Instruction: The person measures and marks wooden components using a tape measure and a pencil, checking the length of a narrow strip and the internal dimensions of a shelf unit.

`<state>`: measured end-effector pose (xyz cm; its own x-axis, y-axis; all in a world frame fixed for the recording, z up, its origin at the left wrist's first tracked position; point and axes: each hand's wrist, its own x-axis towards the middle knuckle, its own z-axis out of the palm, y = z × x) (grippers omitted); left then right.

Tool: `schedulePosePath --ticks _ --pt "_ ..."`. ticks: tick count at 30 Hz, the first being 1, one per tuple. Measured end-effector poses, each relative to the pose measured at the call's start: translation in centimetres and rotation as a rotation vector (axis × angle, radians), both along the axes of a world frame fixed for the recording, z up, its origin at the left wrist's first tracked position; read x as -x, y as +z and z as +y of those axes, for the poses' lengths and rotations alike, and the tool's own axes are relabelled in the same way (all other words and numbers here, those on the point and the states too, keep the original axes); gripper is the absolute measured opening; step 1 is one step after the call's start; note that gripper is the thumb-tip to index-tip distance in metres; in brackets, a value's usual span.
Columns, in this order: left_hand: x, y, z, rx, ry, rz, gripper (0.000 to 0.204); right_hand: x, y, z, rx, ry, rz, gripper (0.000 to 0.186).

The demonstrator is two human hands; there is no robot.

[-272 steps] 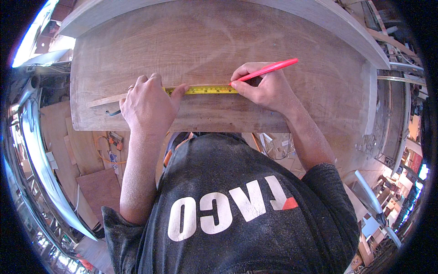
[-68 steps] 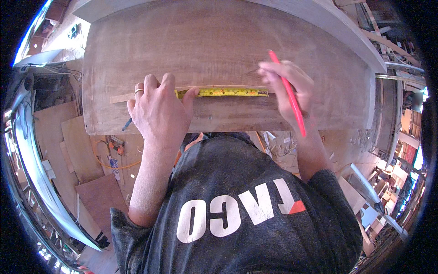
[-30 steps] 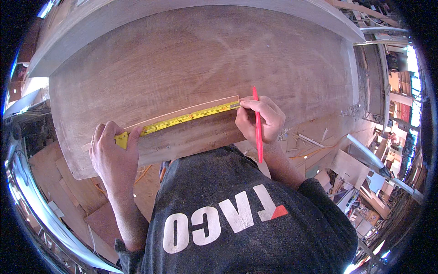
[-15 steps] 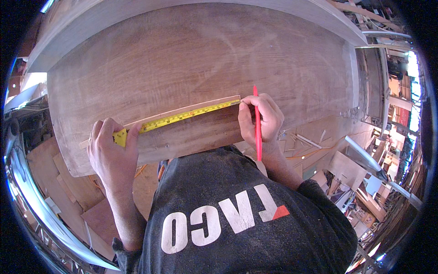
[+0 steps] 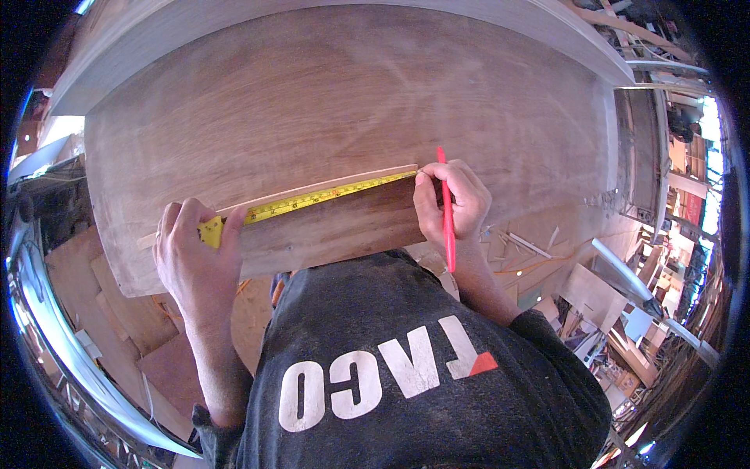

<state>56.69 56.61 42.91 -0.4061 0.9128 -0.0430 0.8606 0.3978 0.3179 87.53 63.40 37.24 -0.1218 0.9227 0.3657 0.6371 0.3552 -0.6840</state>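
Note:
My left hand (image 5: 195, 254) is closed around a yellow tape measure (image 5: 328, 195) and a thin wooden strip (image 5: 312, 184), near the strip's left end. The blade runs out along the strip's near edge toward the right. At the blade's far tip, my right hand (image 5: 457, 203) pinches the tape's end beside the strip's right end. A red pencil-like marker (image 5: 448, 211) is tucked between the fingers of that same hand, pointing away from me. Strip and tape lie over a broad brown wooden panel (image 5: 351, 102). My left palm hides most of the tape's case.
A pale raised board (image 5: 328, 8) edges the panel's far side. Wood scraps (image 5: 527, 244) litter the floor at the right, with boards (image 5: 598, 293) and clutter beyond. More wooden sheets (image 5: 129, 305) lie low on the left.
Both hands, with the tape and strip, have shifted slightly to the right in the picture. The red marker has turned a little in my right fingers.

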Motion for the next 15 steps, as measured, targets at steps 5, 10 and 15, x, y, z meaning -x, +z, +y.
schedulePosePath --ticks 5,10,15 --pt "0.16 -0.13 -0.05 -0.002 0.011 -0.042 0.038 -0.14 -0.83 0.55 -0.131 0.043 0.001 0.008" --pt "0.25 -0.09 -0.06 -0.012 0.002 -0.027 0.038 0.18 -0.09 0.07 -0.043 0.015 -0.033 0.008" --pt "0.27 -0.11 -0.20 0.036 0.016 0.006 0.037 0.19 -0.07 -0.17 0.003 0.011 -0.045 0.009"
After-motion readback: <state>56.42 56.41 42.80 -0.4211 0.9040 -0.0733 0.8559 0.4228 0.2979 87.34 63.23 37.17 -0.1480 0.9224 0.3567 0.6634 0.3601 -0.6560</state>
